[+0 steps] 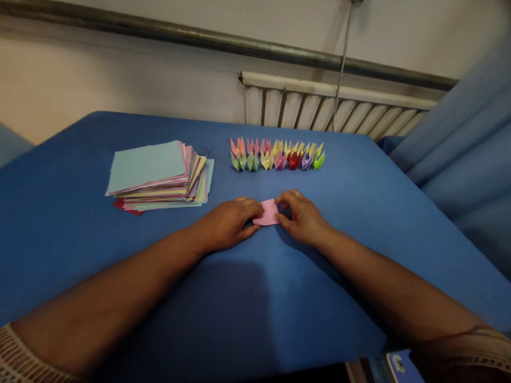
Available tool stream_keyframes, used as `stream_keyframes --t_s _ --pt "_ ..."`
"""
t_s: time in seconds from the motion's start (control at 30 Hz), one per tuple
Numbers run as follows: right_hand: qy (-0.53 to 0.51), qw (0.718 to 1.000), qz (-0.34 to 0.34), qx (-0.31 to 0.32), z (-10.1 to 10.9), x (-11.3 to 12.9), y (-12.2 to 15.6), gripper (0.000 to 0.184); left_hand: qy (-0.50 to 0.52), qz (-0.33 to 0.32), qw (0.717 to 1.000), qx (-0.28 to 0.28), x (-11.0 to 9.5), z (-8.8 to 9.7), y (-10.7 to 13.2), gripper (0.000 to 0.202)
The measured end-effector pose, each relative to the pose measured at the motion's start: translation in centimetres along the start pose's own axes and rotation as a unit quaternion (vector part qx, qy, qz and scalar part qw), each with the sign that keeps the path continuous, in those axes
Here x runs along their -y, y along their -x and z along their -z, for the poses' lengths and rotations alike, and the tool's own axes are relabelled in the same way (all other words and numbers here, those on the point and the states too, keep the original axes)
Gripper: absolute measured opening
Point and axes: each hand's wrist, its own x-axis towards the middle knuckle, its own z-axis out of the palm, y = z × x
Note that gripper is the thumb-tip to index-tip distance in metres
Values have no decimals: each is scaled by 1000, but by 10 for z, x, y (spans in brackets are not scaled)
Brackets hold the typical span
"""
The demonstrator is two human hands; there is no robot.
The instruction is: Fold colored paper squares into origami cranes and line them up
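A small folded pink paper [268,213] lies on the blue table [359,223] between both hands. My left hand [227,223] pinches its left edge, fingers curled together. My right hand [302,215] grips its right edge with thumb and fingertips pressed on it. Just beyond, two rows of several folded paper pieces [277,154] in pink, yellow, green, red and purple stand side by side.
A stack of coloured paper sheets [159,175], light blue on top, lies at the far left of the table. A radiator [339,109] and a pipe [199,37] run along the wall behind. Blue fabric [467,154] hangs at the right.
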Motion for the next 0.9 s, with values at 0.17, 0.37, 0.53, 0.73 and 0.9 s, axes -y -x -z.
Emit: stream_keyframes --t_s 0.17,0.37,0.53,0.73,0.9 --pt "17 996 53 73 1 7 3 16 25 20 999 -20 4 -2 -2 15" --pt "1 996 44 74 1 1 -2 9 68 83 994 -33 7 -1 -5 17" --pt "-3 996 35 79 2 0 -3 12 85 112 989 -38 8 -2 -6 22" --pt "20 997 27 67 2 3 -2 13 52 127 989 -62 9 -8 -6 20" --pt "35 997 21 71 3 5 -1 12 1 119 990 -73 10 -11 -7 15"
